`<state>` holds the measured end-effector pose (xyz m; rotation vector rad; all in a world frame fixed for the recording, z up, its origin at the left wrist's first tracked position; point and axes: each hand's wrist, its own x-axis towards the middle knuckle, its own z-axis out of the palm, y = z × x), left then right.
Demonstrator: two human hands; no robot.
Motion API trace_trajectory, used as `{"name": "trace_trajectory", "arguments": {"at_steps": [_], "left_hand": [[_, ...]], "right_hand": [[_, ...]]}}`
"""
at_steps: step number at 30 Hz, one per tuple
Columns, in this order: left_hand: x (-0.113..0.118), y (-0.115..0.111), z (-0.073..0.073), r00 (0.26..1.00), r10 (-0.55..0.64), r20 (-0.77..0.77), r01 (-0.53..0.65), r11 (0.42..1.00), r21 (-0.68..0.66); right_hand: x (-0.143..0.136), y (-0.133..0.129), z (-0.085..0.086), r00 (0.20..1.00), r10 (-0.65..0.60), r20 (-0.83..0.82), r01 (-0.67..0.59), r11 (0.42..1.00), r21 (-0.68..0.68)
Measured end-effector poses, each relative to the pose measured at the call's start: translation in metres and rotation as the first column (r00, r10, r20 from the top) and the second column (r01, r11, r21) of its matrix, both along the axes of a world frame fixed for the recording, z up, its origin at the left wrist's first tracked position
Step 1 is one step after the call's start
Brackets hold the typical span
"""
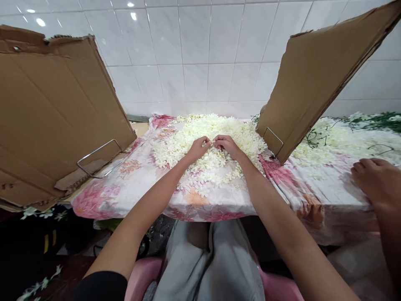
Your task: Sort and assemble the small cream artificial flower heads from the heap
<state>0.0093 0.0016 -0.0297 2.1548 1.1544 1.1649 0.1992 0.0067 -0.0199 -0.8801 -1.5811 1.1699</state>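
A broad heap of small white flowers (216, 125) is spread over the floral-printed cloth (125, 188). Over its middle, my left hand (199, 149) is closed in a pinch, palm side turned inward. My right hand (227, 144) pinches too, its fingertips almost meeting those of the left. A small pale flower shows between the two sets of fingertips, partly hidden by them. Loose blossoms (203, 190) lie scattered toward the front of the cloth, below my wrists.
Upright cardboard panels stand at left (56, 113) and right (316, 79), beside bent metal wire supports (100, 156). Past the right panel, another person's hand (376, 177) rests near a second pile of white flowers (338, 142). A tiled wall (194, 50) closes the back.
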Motion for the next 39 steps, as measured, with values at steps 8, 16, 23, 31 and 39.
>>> {"name": "trace_trajectory", "arguments": {"at_steps": [8, 16, 23, 31, 39], "left_hand": [[-0.006, 0.003, 0.000, 0.987, -0.094, 0.130, 0.106, 0.990, -0.089], [-0.007, 0.000, 0.002, 0.956, -0.154, 0.250, 0.207, 0.957, -0.202], [-0.008, -0.005, 0.012, 0.901, -0.172, 0.399, 0.305, 0.904, -0.298], [-0.009, -0.005, 0.011, 0.917, -0.188, 0.351, 0.287, 0.924, -0.255], [-0.009, -0.008, 0.011, 0.967, -0.121, 0.224, 0.162, 0.971, -0.174]], "right_hand": [[-0.001, 0.003, -0.001, 0.998, -0.057, -0.013, 0.057, 0.998, -0.026], [0.000, 0.001, -0.002, 0.992, -0.122, 0.009, 0.122, 0.992, 0.017], [-0.002, 0.004, -0.004, 0.991, -0.136, -0.009, 0.136, 0.991, 0.016], [-0.002, 0.003, -0.003, 0.994, -0.111, 0.000, 0.111, 0.994, 0.017], [-0.006, -0.005, 0.004, 0.999, -0.052, 0.006, 0.052, 0.998, -0.019]]}}
